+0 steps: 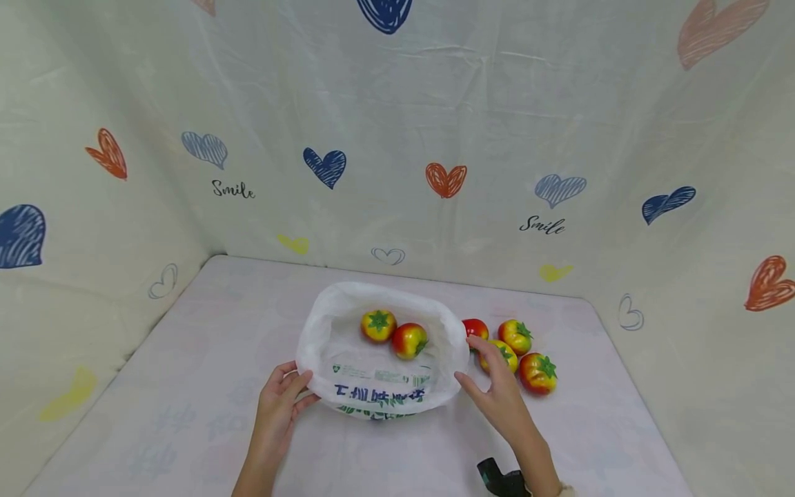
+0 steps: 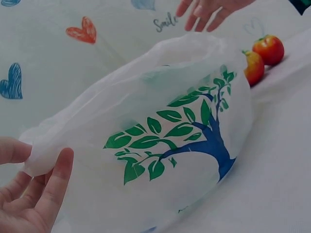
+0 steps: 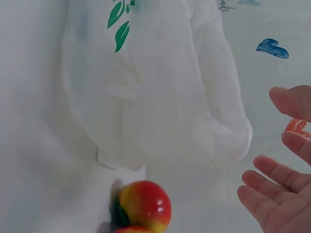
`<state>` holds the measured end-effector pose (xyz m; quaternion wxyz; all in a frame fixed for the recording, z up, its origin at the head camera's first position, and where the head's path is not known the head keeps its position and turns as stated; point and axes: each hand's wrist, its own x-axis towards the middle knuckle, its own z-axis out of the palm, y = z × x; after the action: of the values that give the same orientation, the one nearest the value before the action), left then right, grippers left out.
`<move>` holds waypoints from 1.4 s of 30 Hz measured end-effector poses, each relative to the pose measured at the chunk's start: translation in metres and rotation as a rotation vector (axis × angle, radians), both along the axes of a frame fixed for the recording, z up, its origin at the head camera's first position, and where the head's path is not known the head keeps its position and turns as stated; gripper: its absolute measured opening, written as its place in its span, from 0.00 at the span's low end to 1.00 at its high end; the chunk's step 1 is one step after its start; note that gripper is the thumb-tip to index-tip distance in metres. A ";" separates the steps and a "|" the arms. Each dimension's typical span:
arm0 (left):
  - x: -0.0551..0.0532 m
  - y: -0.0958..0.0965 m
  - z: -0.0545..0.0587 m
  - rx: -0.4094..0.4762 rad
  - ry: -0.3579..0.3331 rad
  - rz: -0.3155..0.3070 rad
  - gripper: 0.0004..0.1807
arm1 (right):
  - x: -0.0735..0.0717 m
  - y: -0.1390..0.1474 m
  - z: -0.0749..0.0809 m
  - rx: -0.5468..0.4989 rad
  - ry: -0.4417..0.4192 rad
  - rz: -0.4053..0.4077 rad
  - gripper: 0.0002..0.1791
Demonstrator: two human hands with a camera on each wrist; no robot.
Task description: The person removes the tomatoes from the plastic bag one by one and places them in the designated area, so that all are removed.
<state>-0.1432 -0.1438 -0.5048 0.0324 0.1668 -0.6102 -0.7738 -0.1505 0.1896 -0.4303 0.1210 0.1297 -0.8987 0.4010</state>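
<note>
A white plastic bag (image 1: 313,338), printed with a green-leaved tree, stands with its mouth wide and its rim folded outward. Inside lie two red-and-yellow tomatoes (image 1: 378,326) with green leafy tops. My left hand (image 1: 279,400) pinches the bag's left rim between thumb and fingers, as the left wrist view also shows. At the opposite side, my right hand (image 1: 499,397) has its thumb and fingers spread around the right rim. In the right wrist view that hand (image 3: 282,199) appears apart from the plastic, holding nothing.
Several more tomatoes (image 1: 539,373) sit grouped on the table just right of the bag, partly behind my right hand. A pale cloth covers the table (image 1: 205,345). Behind rises a white curtain (image 1: 385,214) with printed hearts. A black device (image 1: 503,480) is at my right wrist.
</note>
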 end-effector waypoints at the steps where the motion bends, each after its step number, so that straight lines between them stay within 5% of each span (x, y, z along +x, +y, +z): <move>1: 0.001 0.001 0.005 -0.010 -0.005 -0.005 0.29 | -0.001 -0.003 0.001 -0.008 0.001 0.011 0.33; 3: 0.002 0.002 0.009 -0.017 -0.003 -0.011 0.28 | -0.004 -0.009 0.002 -0.022 0.003 0.036 0.32; 5: -0.002 -0.002 -0.006 -0.011 0.039 -0.010 0.28 | -0.006 -0.016 0.003 -0.028 0.007 0.058 0.33; 9: 0.002 -0.001 0.000 0.012 0.094 -0.027 0.25 | -0.011 -0.029 0.004 -0.014 0.014 0.074 0.33; 16: 0.015 0.010 0.044 -0.017 -0.018 -0.011 0.24 | -0.016 -0.043 0.008 0.001 0.031 0.095 0.32; 22: 0.016 0.012 0.054 -0.002 -0.070 -0.012 0.21 | -0.022 -0.051 0.006 0.050 0.034 0.112 0.31; 28: 0.013 0.010 0.041 -0.023 -0.031 -0.011 0.25 | -0.025 -0.057 0.007 0.066 0.020 0.137 0.31; 35: -0.001 -0.002 -0.008 0.014 0.031 -0.015 0.31 | -0.026 -0.067 0.012 0.119 0.004 0.163 0.30; 38: -0.002 -0.003 -0.012 0.025 0.063 -0.016 0.29 | -0.028 -0.071 0.013 0.151 -0.036 0.176 0.32; 42: 0.003 -0.001 0.000 0.006 0.086 -0.024 0.27 | -0.033 -0.074 0.011 0.192 -0.151 0.201 0.36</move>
<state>-0.1400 -0.1443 -0.5046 0.0486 0.1262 -0.6080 -0.7824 -0.1831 0.1161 -0.4191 -0.0007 0.1996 -0.9219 0.3322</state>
